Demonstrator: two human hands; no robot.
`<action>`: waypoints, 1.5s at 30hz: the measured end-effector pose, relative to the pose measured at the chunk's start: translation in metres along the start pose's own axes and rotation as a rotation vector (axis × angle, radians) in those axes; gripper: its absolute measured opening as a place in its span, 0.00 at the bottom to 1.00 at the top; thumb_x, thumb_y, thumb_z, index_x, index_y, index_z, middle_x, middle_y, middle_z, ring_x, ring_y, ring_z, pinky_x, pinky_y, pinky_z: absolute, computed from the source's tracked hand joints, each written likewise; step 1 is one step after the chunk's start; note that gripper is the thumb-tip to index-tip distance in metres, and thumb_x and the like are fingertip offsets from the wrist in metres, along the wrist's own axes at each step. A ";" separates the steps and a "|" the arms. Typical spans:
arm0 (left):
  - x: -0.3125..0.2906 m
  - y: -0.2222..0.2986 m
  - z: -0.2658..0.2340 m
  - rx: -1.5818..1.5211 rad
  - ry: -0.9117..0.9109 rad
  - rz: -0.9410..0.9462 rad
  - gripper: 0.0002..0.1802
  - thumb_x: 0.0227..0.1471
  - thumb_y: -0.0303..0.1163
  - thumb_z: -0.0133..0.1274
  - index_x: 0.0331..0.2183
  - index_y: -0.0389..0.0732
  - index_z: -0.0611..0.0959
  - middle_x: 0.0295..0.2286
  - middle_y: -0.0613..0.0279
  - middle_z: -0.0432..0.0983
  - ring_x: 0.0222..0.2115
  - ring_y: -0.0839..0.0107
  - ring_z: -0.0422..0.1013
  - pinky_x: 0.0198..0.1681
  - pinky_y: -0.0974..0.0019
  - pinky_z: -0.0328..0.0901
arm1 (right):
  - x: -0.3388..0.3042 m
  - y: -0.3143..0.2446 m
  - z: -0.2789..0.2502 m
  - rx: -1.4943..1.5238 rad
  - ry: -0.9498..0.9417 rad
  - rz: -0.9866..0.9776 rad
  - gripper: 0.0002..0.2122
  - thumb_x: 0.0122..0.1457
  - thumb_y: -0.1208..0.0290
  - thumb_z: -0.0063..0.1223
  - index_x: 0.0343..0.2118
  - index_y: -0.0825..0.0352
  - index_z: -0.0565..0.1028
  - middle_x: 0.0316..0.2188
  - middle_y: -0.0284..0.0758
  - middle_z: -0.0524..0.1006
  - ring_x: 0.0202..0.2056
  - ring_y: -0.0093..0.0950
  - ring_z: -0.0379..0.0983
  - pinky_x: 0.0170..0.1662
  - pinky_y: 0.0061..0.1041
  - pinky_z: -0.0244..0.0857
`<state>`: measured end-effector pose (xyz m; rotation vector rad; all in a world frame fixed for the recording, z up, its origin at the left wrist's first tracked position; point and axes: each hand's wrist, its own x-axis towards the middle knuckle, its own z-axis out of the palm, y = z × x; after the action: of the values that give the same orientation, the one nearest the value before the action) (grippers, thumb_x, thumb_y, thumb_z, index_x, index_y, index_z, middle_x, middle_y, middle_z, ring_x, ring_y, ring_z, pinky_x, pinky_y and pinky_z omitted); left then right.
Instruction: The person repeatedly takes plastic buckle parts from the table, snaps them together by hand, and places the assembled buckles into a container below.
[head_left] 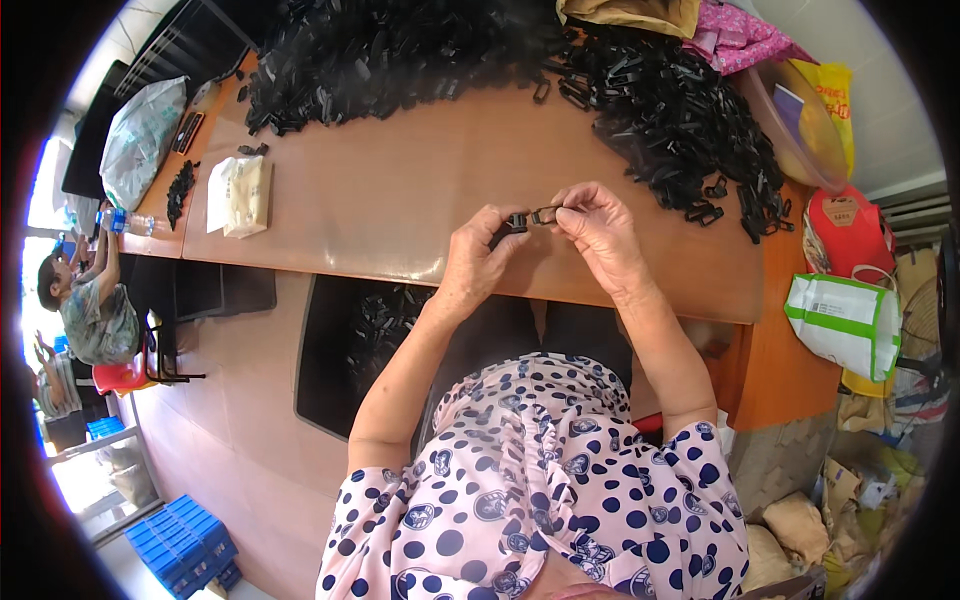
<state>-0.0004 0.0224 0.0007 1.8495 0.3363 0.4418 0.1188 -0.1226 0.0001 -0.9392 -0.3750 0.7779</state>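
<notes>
Over the near edge of the brown table (400, 190), both hands are raised close together. Between its thumb and fingers my left hand (472, 255) pinches a small black plastic piece (513, 222) that looks like a buckle part. My right hand (604, 240) grips one end of a small dark open-frame piece (545, 215) with thumb and forefinger. The two pieces are side by side, their facing ends very near each other; whether they touch I cannot tell. Similar black pieces lie in a wide heap (390, 65) along the far side and another heap (690, 130) at the right.
A black bin (325, 345) with more black pieces sits below the table's near edge. Left on the tabletop are a paper packet (240, 197), a plastic bottle (140, 222) and a plastic bag (145, 135). Another person (100, 310) sits far left. Bags (845, 320) crowd the right side.
</notes>
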 end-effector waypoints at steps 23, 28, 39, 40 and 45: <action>-0.027 0.019 -0.010 0.332 -0.124 0.290 0.14 0.45 0.22 0.57 0.38 0.37 0.78 0.28 0.55 0.72 0.28 0.56 0.71 0.30 0.62 0.67 | -0.017 -0.029 0.007 -0.446 -0.178 0.439 0.07 0.54 0.73 0.59 0.31 0.67 0.71 0.26 0.28 0.72 0.28 0.17 0.69 0.31 0.17 0.68; -0.029 0.023 -0.011 0.507 -0.220 0.407 0.13 0.42 0.22 0.58 0.35 0.38 0.77 0.28 0.55 0.72 0.30 0.54 0.71 0.30 0.58 0.67 | -0.016 -0.033 0.003 -0.575 -0.302 0.497 0.08 0.54 0.72 0.59 0.30 0.69 0.70 0.25 0.29 0.72 0.28 0.18 0.70 0.30 0.17 0.67; -0.016 0.030 0.001 0.157 -0.318 0.109 0.13 0.46 0.28 0.60 0.36 0.34 0.81 0.34 0.54 0.74 0.29 0.64 0.72 0.32 0.68 0.67 | -0.018 -0.013 -0.020 0.002 -0.367 0.707 0.16 0.56 0.63 0.58 0.41 0.65 0.68 0.35 0.35 0.76 0.34 0.24 0.76 0.28 0.18 0.67; -0.011 0.029 0.003 0.065 -0.269 0.106 0.13 0.46 0.28 0.60 0.36 0.35 0.81 0.39 0.53 0.72 0.31 0.64 0.72 0.34 0.67 0.67 | -0.017 -0.018 -0.016 -0.030 -0.381 0.655 0.19 0.57 0.60 0.56 0.46 0.65 0.66 0.36 0.36 0.75 0.34 0.26 0.76 0.28 0.19 0.68; 0.004 0.011 0.007 -0.221 -0.329 0.099 0.15 0.45 0.32 0.62 0.38 0.40 0.83 0.51 0.51 0.64 0.39 0.63 0.71 0.43 0.62 0.67 | -0.013 -0.017 -0.023 0.006 -0.556 0.626 0.27 0.60 0.56 0.49 0.57 0.66 0.58 0.38 0.40 0.73 0.36 0.31 0.76 0.28 0.21 0.70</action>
<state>0.0065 0.0148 0.0095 1.6913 -0.0272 0.2248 0.1311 -0.1515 0.0024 -0.8272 -0.5677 1.6252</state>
